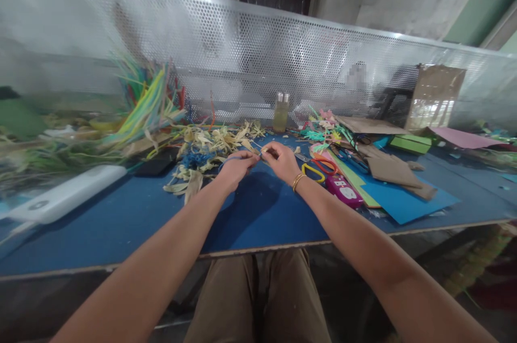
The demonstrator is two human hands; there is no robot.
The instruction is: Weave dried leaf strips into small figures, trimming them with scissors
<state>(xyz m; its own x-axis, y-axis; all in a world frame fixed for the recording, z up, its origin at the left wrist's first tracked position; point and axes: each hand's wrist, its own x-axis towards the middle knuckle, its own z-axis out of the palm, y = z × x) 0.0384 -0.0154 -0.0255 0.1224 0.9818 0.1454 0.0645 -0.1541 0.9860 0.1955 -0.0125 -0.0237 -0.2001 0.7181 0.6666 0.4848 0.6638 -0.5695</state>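
Over the middle of the blue tabletop (258,219) my two hands meet with fingertips almost touching. My left hand (238,168) is closed in a pinch; a thin blue strand (232,159) runs along its fingers. My right hand (283,161), with a gold bracelet (298,181) at the wrist, pinches something small and pale that its fingers mostly hide. A thin light stem (257,144) sticks up near the fingertips. Just behind and to the left lies a heap of dried husk strips (214,141) with a tangle of blue fibre (197,159).
Yellow-handled scissors (313,173), orange-handled scissors (326,164) and a purple case (343,191) lie right of my hands, beside blue paper (416,197) and cardboard (391,170). A glass bottle (280,111) stands behind. A white power strip (68,192) lies left.
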